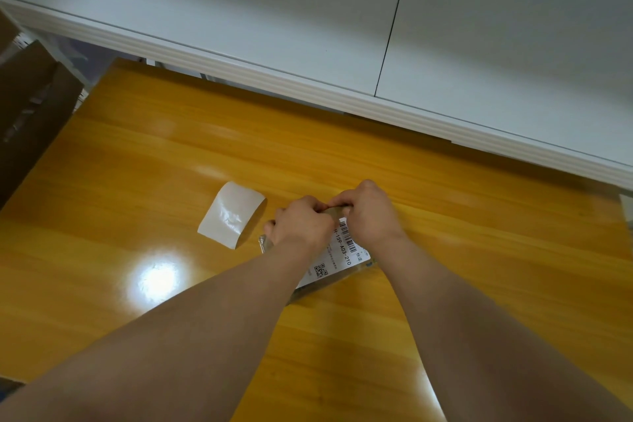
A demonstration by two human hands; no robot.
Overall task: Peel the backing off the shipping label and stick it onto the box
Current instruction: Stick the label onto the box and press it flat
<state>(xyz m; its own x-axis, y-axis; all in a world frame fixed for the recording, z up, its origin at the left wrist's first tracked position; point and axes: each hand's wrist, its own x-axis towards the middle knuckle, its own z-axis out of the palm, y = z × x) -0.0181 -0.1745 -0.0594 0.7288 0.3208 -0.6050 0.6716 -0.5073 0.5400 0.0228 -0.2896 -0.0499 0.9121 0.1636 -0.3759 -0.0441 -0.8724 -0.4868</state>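
the yellow wooden counter point(445, 250) fills most of my view, its far edge tucked under a white table point(239, 10), with a brown carton point(30, 106) off its left edge. about mid-counter lies the box point(264, 244), flat and mostly covered by my arms. the shipping label point(342, 250) lies on top of it, barcode up. a curled glossy sheet point(233, 212), which i take to be the peeled backing, rests on the counter just left of the box. my left hand point(301, 223) and right hand point(370, 212) meet at the label's far end, fingers curled and pinching that edge together, as far as i can tell. the risk now: pressing that end down unevenly could trap a crease or bubble across the barcode, or set the label skewed. the light box could also slide on this slick counter and drag the label off line.
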